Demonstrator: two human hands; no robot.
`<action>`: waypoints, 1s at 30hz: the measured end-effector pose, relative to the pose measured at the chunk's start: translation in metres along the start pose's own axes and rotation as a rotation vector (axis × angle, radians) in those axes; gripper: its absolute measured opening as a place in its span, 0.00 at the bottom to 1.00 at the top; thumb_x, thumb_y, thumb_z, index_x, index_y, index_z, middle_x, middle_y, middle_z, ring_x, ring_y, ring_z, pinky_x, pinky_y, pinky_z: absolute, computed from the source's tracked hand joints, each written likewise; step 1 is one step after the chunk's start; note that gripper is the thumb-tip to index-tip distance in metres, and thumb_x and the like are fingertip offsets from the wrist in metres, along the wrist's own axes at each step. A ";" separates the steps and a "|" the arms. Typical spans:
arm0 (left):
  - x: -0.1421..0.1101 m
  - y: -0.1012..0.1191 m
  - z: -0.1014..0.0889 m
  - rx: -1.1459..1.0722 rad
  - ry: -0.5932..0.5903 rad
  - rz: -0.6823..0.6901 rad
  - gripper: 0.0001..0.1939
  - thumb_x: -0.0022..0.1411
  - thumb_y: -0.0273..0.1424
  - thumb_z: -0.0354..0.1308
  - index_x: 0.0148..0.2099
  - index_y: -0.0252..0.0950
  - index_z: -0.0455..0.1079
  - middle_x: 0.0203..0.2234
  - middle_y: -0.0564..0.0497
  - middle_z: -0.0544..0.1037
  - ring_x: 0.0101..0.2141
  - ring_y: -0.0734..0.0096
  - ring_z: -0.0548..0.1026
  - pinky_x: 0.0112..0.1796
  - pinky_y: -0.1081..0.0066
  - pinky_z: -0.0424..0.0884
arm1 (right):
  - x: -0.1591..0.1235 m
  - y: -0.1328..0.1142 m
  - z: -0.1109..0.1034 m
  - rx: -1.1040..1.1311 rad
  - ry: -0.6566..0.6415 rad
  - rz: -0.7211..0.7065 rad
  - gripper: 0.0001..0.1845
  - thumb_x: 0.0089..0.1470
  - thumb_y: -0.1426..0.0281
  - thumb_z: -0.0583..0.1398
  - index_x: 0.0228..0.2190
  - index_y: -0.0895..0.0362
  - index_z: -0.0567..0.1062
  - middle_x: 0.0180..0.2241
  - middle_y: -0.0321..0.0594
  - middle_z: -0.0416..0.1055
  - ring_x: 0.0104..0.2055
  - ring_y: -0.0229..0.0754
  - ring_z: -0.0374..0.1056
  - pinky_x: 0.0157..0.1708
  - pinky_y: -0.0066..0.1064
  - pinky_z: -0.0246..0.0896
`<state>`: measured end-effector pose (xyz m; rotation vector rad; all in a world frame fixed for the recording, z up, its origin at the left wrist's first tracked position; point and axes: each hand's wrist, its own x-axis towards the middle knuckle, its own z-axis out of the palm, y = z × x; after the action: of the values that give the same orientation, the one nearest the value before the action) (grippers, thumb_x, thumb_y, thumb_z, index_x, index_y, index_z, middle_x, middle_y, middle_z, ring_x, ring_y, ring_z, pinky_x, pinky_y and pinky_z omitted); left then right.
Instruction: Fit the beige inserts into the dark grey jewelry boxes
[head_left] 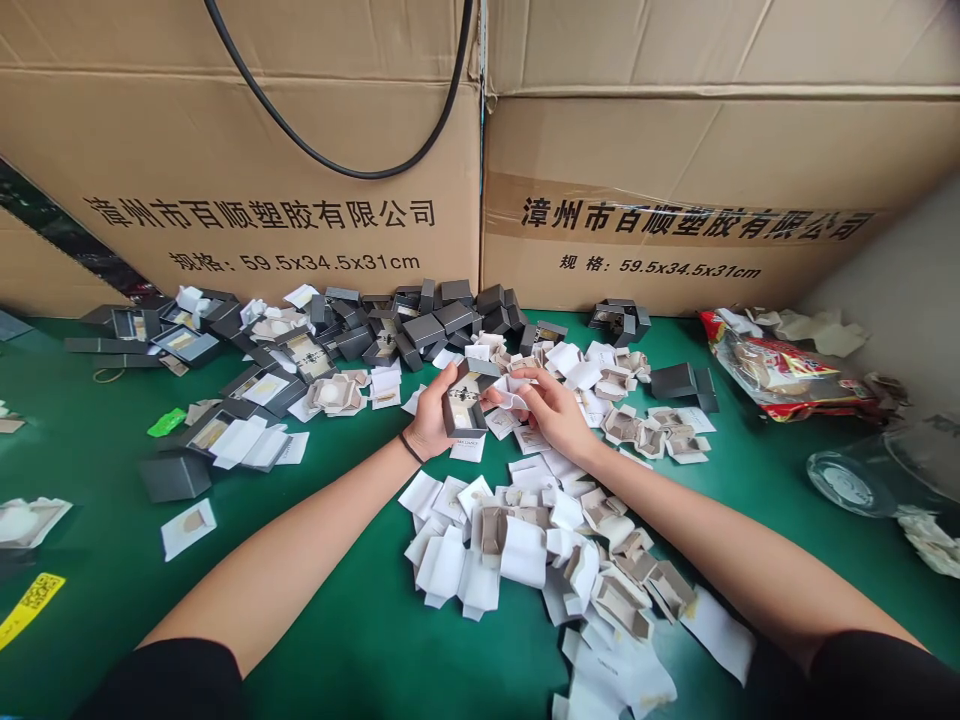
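My left hand (432, 418) is wrapped round a small dark grey box (466, 400), held upright over the middle of the table. A pale lining with a dark pattern shows inside the box. Just to its right, my right hand (553, 408) pinches a folded white paper piece (510, 392) between thumb and fingers. Below the hands spreads a heap of folded white paper inserts (480, 560), some with grey-brown insides. More dark boxes (424, 330) are piled behind the hands, several of them lying open with linings showing.
Large cardboard cartons (300, 130) stand along the back, with a black cable (360, 174) hanging before them. On the right lie a red food packet (787, 370) and a clear glass (847, 480). A yellow label (31, 608) is on the green table (337, 620) at left.
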<state>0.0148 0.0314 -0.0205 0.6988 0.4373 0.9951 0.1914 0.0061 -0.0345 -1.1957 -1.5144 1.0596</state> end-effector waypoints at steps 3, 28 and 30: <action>-0.001 -0.001 0.001 0.012 -0.014 0.024 0.19 0.59 0.40 0.49 0.40 0.30 0.72 0.29 0.44 0.78 0.36 0.60 0.76 0.42 0.62 0.69 | 0.001 -0.003 -0.001 0.042 0.008 0.023 0.21 0.55 0.52 0.51 0.43 0.53 0.67 0.22 0.33 0.65 0.23 0.37 0.63 0.22 0.28 0.58; 0.008 -0.006 -0.007 0.118 0.044 -0.028 0.24 0.60 0.48 0.46 0.36 0.32 0.71 0.23 0.49 0.76 0.25 0.70 0.74 0.31 0.70 0.70 | 0.003 0.011 0.001 0.260 0.057 -0.075 0.14 0.50 0.60 0.60 0.36 0.55 0.72 0.27 0.35 0.69 0.24 0.34 0.63 0.25 0.29 0.63; 0.008 -0.006 -0.007 0.120 0.052 -0.035 0.24 0.60 0.48 0.46 0.36 0.32 0.71 0.24 0.49 0.76 0.25 0.70 0.73 0.31 0.70 0.70 | 0.000 0.008 0.001 0.214 0.077 -0.124 0.12 0.51 0.62 0.59 0.37 0.54 0.72 0.30 0.37 0.69 0.27 0.36 0.65 0.27 0.30 0.64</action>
<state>0.0183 0.0388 -0.0303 0.7713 0.5564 0.9612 0.1921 0.0075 -0.0429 -0.9713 -1.3606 1.0518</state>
